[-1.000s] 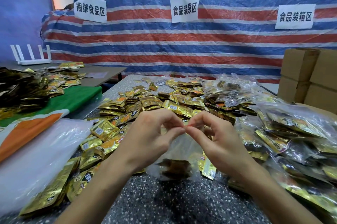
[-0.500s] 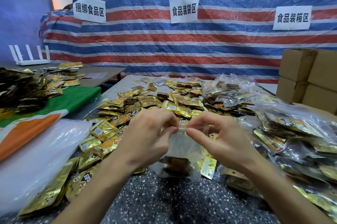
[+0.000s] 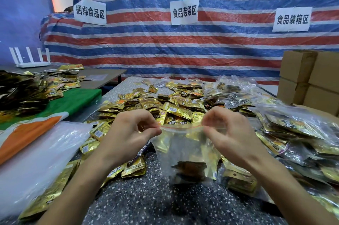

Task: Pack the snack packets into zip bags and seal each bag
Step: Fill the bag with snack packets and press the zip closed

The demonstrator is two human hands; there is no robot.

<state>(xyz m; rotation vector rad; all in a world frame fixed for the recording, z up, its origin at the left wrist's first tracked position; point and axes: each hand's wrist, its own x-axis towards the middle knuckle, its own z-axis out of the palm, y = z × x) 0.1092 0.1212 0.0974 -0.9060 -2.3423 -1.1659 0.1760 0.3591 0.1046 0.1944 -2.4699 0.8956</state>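
A clear zip bag (image 3: 185, 151) with a red strip along its top hangs upright above the speckled table (image 3: 146, 204). Dark snack packets (image 3: 189, 169) lie at its bottom. My left hand (image 3: 128, 133) pinches the left end of the zip strip. My right hand (image 3: 227, 131) pinches the right end, so the strip is stretched between them. A big heap of loose gold snack packets (image 3: 165, 105) covers the table behind and to the left of the bag.
Filled zip bags (image 3: 293, 133) pile up on the right. A stack of clear plastic bags (image 3: 36, 155) lies at the left, next to a green and orange cloth (image 3: 55, 111). Cardboard boxes (image 3: 310, 78) stand at the far right. A striped tarp hangs behind.
My hands, which met at the middle of the bag's top, have slid apart along the zip strip to its two ends. The bag has lifted a little.
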